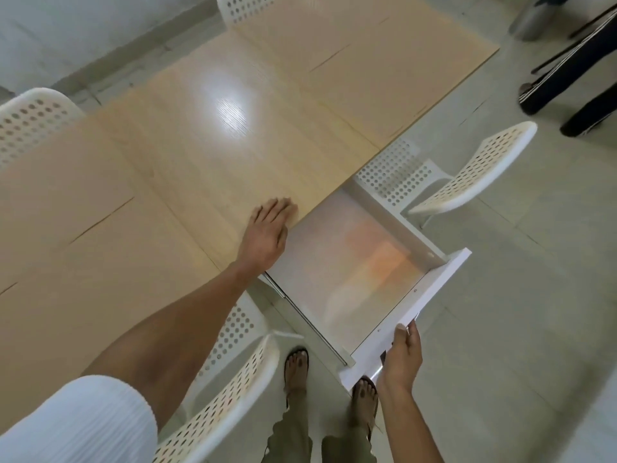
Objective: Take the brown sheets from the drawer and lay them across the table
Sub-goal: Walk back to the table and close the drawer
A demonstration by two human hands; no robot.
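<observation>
Brown sheets (394, 71) lie flat across the pale wooden desk (207, 155), edges butted together. The left hand (267, 235) rests open, palm down, on the desk edge; the right hand (402, 357) grips the front panel of the pulled-out white drawer (414, 299).

My left arm wears a short white sleeve (80, 422) of finely ribbed, pleated fabric, ending above the elbow; the forearm below it is bare down to my left hand (267, 235). My right hand (402, 359) and forearm are bare too, with no watch or ring showing. My trousers (293, 436) are olive green and crumpled at the hem. On my feet are dark open-toed sandals (296, 365).
</observation>
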